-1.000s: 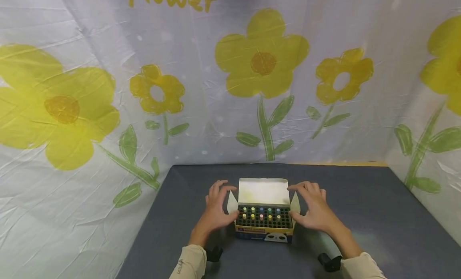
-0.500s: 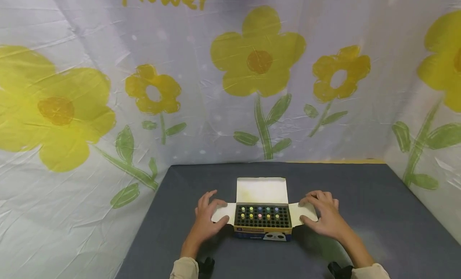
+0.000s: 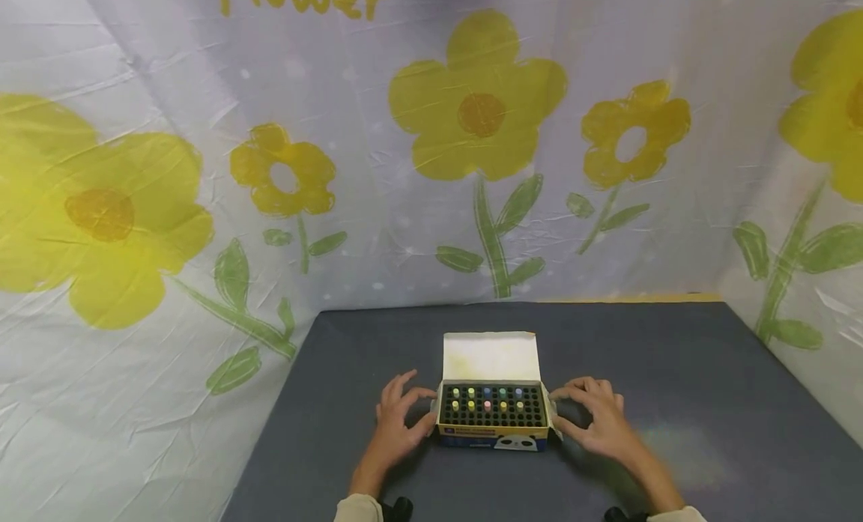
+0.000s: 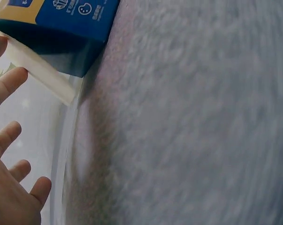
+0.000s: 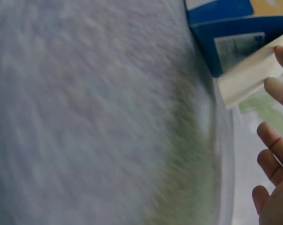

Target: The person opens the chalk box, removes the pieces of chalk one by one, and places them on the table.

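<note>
Our left hand (image 3: 398,421) sits at nine o'clock of the chalk box (image 3: 492,417), fingers spread and lightly bent, tips at the left side flap (image 4: 40,70); our right hand (image 3: 596,417) mirrors it at three o'clock, fingertips on the right side flap (image 5: 247,77). Neither hand grips anything; both touch only the flaps. The box stands at the middle of the grey desk (image 3: 674,372), lid (image 3: 491,355) tipped back toward twelve o'clock, coloured chalk ends (image 3: 487,399) showing in the rows nearest the lid. We judge that pressing both flaps evenly, with flat fingertips, keeps the box from sliding sideways. The flowered cloth (image 3: 482,117) hangs behind.
</note>
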{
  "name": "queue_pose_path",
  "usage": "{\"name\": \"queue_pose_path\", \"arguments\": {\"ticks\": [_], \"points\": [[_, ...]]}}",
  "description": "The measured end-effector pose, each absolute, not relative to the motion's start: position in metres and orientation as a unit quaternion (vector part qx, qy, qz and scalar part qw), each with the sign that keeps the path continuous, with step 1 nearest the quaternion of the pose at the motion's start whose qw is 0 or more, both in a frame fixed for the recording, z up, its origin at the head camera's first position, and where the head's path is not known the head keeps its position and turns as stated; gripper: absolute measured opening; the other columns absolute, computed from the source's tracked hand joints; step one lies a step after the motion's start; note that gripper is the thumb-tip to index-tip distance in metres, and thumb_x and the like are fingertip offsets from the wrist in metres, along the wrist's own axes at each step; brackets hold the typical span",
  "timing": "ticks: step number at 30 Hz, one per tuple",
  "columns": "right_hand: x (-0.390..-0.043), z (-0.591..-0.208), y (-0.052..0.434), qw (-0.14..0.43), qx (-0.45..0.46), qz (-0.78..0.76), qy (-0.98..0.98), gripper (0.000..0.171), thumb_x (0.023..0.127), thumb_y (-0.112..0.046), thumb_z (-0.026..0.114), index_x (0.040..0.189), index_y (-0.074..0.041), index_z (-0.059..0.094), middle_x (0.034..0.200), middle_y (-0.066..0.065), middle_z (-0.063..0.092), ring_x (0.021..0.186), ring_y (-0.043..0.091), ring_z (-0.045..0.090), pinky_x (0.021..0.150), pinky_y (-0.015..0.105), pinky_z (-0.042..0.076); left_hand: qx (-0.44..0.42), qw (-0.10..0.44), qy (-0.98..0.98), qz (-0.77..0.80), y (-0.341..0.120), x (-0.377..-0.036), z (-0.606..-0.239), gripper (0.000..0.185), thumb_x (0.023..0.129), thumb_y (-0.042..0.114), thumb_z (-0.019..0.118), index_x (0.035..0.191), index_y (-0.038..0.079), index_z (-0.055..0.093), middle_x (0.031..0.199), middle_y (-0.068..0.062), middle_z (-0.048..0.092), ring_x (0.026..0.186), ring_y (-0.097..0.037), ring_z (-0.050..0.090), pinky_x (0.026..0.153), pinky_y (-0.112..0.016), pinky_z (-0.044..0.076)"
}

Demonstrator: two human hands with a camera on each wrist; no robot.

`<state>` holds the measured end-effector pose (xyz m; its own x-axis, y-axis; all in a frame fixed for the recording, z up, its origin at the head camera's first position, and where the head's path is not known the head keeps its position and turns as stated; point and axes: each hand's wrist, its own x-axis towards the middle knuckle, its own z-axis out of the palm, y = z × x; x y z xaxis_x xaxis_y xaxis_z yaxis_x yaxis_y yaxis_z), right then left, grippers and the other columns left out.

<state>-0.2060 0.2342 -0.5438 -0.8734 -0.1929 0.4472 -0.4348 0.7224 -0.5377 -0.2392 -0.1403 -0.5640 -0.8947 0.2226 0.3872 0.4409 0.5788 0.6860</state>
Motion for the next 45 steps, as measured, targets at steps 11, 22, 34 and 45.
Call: {"name": "queue_pose_path", "arguments": {"ticks": [11,22,34,45], "points": [[-0.21,-0.553,0.226,0.172,0.165,0.362,-0.901,0.033,0.081,-0.02,0.083,0.113,-0.023,0.074,0.113,0.003,0.064,0.103,0.024,0.047,0.078,0.04,0.022,-0.176,0.121,-0.873,-0.439,-0.133,-0.235,-0.568,0.025,0.09,0.023,0.07,0.115,0.026,0.073,0.156,-0.02,0.044,0.146,-0.055,0.024,0.1,-0.082,0.019],[-0.21,-0.552,0.221,0.157,0.166,0.369,-0.901,0.033,0.085,-0.022,0.081,0.117,-0.024,0.074,0.114,0.001,0.064,0.105,0.024,0.047,0.078,0.039,0.022,-0.159,0.13,-0.869,-0.451,-0.137,-0.232,-0.569,0.025,0.09,0.021,0.07,0.114,0.028,0.074,0.157,-0.015,0.043,0.148,-0.053,0.022,0.1,-0.085,0.015],[-0.201,-0.547,0.237,0.171,0.15,0.385,-0.894,0.029,0.084,-0.022,0.082,0.112,-0.019,0.074,0.114,0.005,0.062,0.105,0.018,0.039,0.082,0.044,0.019,-0.146,0.147,-0.869,-0.449,-0.138,-0.23,-0.562,0.024,0.093,0.024,0.07,0.116,0.026,0.073,0.157,-0.011,0.046,0.149,-0.049,0.027,0.102,-0.08,0.016],[-0.199,-0.532,0.245,0.193,0.152,0.404,-0.881,0.025,0.089,-0.017,0.078,0.114,-0.018,0.073,0.12,0.011,0.059,0.111,0.022,0.035,0.088,0.054,0.019,-0.208,0.066,-0.866,-0.45,-0.131,-0.231,-0.555,0.06,0.093,0.041,0.07,0.149,0.029,0.053,0.156,-0.008,0.049,0.15,-0.045,0.029,0.106,-0.072,0.02]]}}
